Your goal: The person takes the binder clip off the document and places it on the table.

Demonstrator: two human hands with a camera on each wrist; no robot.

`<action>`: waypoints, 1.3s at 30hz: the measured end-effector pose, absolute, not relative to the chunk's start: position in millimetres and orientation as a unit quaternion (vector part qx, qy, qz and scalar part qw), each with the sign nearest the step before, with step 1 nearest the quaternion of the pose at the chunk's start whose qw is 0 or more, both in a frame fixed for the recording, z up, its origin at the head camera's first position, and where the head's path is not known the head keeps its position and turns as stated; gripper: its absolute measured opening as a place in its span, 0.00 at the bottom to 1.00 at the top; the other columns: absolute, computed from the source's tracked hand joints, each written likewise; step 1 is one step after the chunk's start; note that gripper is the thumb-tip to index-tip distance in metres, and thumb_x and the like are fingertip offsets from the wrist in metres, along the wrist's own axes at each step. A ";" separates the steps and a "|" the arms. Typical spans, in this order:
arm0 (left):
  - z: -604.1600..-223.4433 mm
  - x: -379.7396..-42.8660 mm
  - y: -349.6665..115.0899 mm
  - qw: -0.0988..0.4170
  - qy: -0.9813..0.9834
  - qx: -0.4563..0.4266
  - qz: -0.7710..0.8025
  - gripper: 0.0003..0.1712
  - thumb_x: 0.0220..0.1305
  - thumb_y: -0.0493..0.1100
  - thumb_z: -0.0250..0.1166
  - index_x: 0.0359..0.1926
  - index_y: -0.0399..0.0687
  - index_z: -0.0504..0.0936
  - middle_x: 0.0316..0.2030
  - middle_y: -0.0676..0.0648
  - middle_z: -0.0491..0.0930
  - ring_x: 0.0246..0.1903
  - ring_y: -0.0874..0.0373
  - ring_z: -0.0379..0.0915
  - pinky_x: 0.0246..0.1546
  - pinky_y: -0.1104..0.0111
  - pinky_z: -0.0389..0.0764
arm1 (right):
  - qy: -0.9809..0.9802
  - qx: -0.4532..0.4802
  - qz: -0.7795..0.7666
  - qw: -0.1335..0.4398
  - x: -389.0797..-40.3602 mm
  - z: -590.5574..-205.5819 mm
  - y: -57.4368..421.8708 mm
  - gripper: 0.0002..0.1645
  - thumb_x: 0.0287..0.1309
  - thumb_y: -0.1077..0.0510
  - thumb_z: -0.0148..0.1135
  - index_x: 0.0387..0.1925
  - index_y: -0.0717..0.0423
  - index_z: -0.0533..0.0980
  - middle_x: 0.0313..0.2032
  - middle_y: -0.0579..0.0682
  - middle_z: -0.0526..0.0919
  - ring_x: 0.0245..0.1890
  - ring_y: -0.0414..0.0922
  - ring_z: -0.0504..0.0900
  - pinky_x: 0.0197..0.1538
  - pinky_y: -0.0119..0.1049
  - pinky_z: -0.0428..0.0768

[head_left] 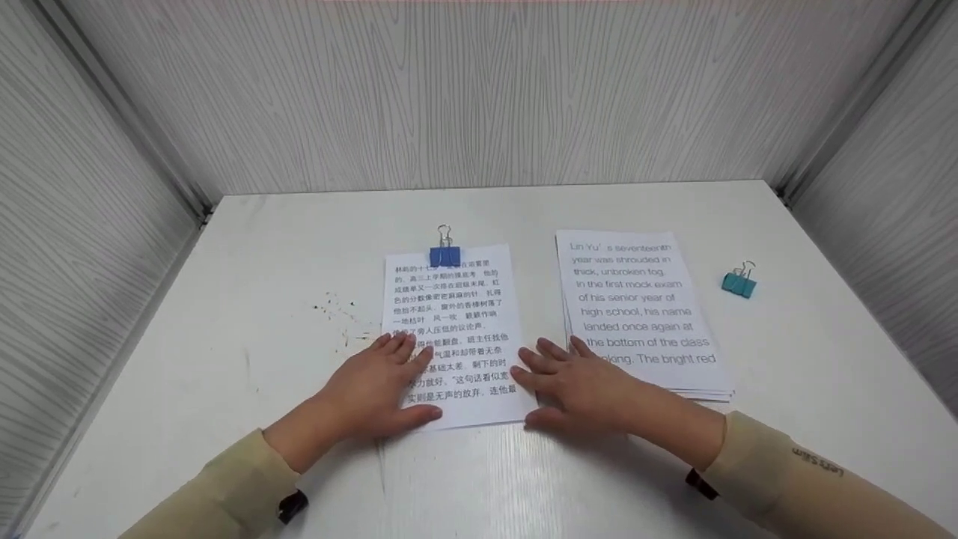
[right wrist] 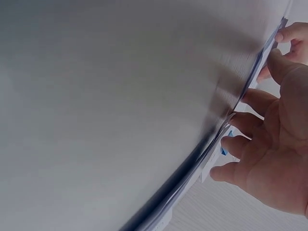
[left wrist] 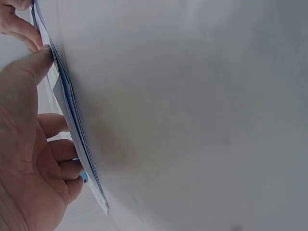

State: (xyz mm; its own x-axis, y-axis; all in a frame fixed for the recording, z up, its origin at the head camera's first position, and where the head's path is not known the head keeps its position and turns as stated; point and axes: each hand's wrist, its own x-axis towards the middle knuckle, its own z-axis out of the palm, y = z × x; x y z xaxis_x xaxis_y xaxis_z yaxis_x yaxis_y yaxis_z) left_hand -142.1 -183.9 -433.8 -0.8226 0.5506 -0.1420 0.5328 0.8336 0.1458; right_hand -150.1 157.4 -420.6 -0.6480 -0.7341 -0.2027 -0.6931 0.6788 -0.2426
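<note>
A stack of paper with printed Chinese text (head_left: pixel 453 314) lies flat on the table, a blue binder clip (head_left: pixel 444 257) on its top edge with the wire handles up. My left hand (head_left: pixel 374 389) rests over the left side of this stack, fingers extended, thumb near the bottom edge. My right hand (head_left: pixel 572 385) lies at its right edge, fingers spread, and covers the lower left part of a second paper stack with English text (head_left: pixel 636 299). In the left wrist view the left hand (left wrist: pixel 29 149) is beside the sheets' edges; the right wrist view shows the right hand (right wrist: pixel 274 139) likewise.
A teal binder clip (head_left: pixel 739 284) lies to the right of the English stack. Dark specks and scratches mark the white table (head_left: pixel 247 322) on the left. Wood-grain panels (head_left: pixel 479 97) stand at the back and both sides.
</note>
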 end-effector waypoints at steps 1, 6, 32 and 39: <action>-433.9 -141.2 -182.8 0.090 0.953 0.285 0.050 0.54 0.70 0.76 0.57 0.80 0.41 0.65 0.77 0.30 0.62 0.79 0.36 0.54 0.80 0.48 0.53 | 0.905 -0.394 -0.071 0.143 -148.8 -420.5 159.0 0.45 0.73 0.30 0.57 0.81 0.47 0.65 0.81 0.53 0.59 0.82 0.58 0.52 0.79 0.69 0.50; -433.5 -137.0 -177.3 0.091 0.951 0.292 0.047 0.54 0.70 0.76 0.56 0.81 0.42 0.65 0.77 0.30 0.61 0.79 0.35 0.54 0.80 0.48 0.54 | 0.906 -0.393 -0.071 0.142 -142.1 -421.1 166.6 0.46 0.73 0.29 0.56 0.81 0.48 0.65 0.81 0.54 0.60 0.82 0.59 0.53 0.79 0.69 0.50; -432.9 -129.7 -166.2 0.088 0.946 0.310 0.040 0.55 0.70 0.78 0.55 0.81 0.43 0.65 0.77 0.30 0.62 0.78 0.36 0.55 0.80 0.49 0.54 | 0.904 -0.387 -0.117 0.140 -132.6 -417.0 180.3 0.44 0.72 0.29 0.58 0.78 0.48 0.70 0.79 0.54 0.65 0.81 0.59 0.56 0.79 0.68 0.52; -434.5 -129.2 -165.9 0.086 0.945 0.312 0.039 0.55 0.70 0.78 0.55 0.80 0.43 0.65 0.77 0.30 0.62 0.78 0.35 0.55 0.80 0.49 0.54 | 0.902 -0.358 -0.199 0.135 -153.4 -396.8 182.9 0.43 0.73 0.30 0.59 0.79 0.46 0.69 0.79 0.49 0.65 0.81 0.55 0.58 0.79 0.63 0.56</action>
